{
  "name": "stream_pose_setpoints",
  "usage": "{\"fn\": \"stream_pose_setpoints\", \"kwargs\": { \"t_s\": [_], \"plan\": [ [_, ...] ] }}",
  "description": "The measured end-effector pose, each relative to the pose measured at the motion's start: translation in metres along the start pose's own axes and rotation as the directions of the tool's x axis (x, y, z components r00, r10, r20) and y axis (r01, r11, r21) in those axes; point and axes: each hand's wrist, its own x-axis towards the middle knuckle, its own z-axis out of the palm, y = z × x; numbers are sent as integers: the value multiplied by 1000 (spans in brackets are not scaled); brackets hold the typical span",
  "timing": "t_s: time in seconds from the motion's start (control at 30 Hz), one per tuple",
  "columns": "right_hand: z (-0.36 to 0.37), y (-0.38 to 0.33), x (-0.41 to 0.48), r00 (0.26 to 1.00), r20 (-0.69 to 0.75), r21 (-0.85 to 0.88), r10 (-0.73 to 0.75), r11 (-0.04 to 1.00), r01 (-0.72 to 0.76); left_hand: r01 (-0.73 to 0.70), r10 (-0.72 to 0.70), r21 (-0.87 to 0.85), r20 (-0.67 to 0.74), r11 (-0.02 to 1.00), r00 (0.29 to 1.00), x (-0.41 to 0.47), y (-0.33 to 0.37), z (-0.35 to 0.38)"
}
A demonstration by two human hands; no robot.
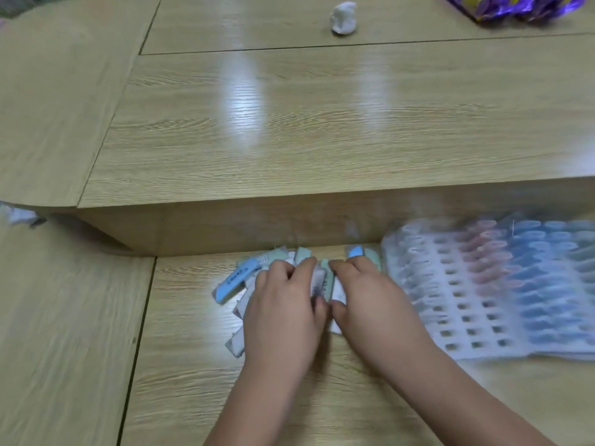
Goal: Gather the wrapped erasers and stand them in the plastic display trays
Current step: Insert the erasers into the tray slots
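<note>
A loose pile of wrapped erasers [236,278], blue, green and white, lies on the lower wooden surface against a raised step. My left hand [283,304] and my right hand [367,297] lie side by side on top of the pile, fingers curled over a bunch of erasers between them. To the right lies the clear plastic display tray [463,304], with rows of small slots. Its far right rows hold standing erasers [531,268] in pink, blue and green. The frame is blurred by motion.
The raised wooden tabletop [289,123] fills the upper half, its front wall just behind the pile. A crumpled white lump [344,18] sits far back, a shiny purple bag [515,6] at top right, and crumpled paper [19,215] at the left edge.
</note>
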Motion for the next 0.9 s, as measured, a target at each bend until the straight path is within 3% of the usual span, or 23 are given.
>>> {"fn": "stream_pose_setpoints", "kwargs": {
  "t_s": [0.13, 0.27, 0.5, 0.67, 0.8, 0.9],
  "plan": [
    [0, -2, 2, 999, -35, 56, 26, 998, -24, 37, -38, -27, -17, 999, 999, 7, 6, -6],
    [7, -2, 0, 993, -121, 19, -2, 1000, 4, 80, -97, -214, -70, 974, 993, 9, 1, -1],
    [4, 2, -4, 997, -81, -128, -11, 992, 0, 221, -313, -573, -66, 789, 947, 1, -11, -14],
    [-4, 1, -1, 990, -136, 184, 27, 983, -1, 246, -373, -708, -26, 662, 927, -6, -13, -34],
    [-49, 14, -24, 975, -221, 534, -8, 836, 127, 152, -300, -811, -31, 566, 953, -19, 2, -56],
    [-88, 39, -48, 924, -382, 568, -1, 789, 235, 31, -199, -849, -88, 528, 976, -36, 30, -64]
  ]
}}
